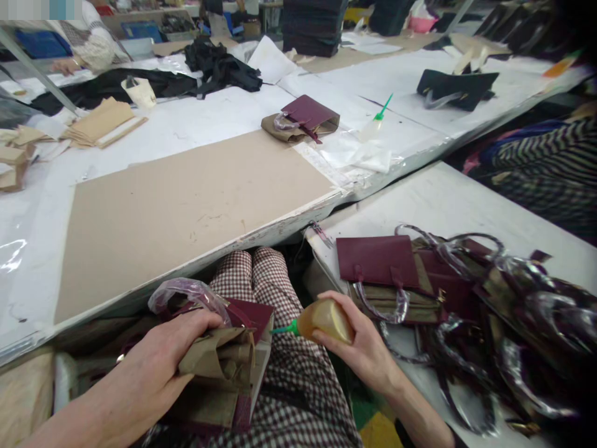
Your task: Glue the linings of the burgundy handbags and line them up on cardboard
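On the lap rests a maroon and olive bag piece (217, 367) with a plastic-wrapped handle (186, 289). My left hand (172, 351) is closed on its olive fabric, the thumb hidden partly by a fold. My right hand (357, 342) wraps round a squeeze bottle (326, 320) of amber liquid, held sideways. The bottle's green nozzle (285, 328) points left, its tip at the maroon edge of the bag piece; whether it touches cannot be made out.
A side table (466, 193) at the right holds a pile of maroon bags (377, 261) with wrapped handles. The long table (186, 211) ahead bears another maroon bag (310, 118) and a second bottle (373, 127). People stand at the far left and right.
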A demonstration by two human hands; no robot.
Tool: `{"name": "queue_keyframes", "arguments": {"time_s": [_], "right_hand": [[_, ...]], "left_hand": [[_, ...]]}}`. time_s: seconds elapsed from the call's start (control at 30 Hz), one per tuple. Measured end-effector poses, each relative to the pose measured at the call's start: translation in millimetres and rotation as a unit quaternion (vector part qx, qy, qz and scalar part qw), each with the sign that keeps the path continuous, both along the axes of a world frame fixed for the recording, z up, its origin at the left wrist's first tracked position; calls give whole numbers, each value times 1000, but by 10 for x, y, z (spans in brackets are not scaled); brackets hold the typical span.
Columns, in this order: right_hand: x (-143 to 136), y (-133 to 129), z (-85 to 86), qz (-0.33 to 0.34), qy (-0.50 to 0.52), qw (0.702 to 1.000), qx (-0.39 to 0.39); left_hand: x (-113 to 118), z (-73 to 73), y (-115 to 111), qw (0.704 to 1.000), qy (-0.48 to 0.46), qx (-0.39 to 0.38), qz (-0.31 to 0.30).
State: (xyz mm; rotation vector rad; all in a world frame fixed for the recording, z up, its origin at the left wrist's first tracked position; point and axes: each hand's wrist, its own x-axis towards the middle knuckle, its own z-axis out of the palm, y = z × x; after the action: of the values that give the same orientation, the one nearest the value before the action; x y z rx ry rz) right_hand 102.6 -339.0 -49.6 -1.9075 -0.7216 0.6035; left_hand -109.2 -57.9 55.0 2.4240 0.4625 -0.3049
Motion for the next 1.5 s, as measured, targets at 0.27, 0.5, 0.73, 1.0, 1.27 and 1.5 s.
{"name": "queue_keyframes", "arguments": {"time_s": [0.27,0.5,0.73,1.0,1.27,1.5], "right_hand": [[-83,-89,-177,-49,57,997,36],[-99,-100,-227,-116,47,990,65],[-45,6,-231,-97,17,993,69],[-101,-9,-98,-49,86,994,53],[-186,-136,-82,-124,169,976,58],[-205,-58,60,-48,64,997,26]], "left_hand": [[5,-18,-47,999,-40,20,23],[34,25,-62,996,-70,49,-6],[-38,-28,-80,996,-63,55,-14],[-85,-82,-98,998,-54,29,5],[-140,-49,-197,998,-54,-19,37],[-217,-116,-198,999,8,-51,10]]}}
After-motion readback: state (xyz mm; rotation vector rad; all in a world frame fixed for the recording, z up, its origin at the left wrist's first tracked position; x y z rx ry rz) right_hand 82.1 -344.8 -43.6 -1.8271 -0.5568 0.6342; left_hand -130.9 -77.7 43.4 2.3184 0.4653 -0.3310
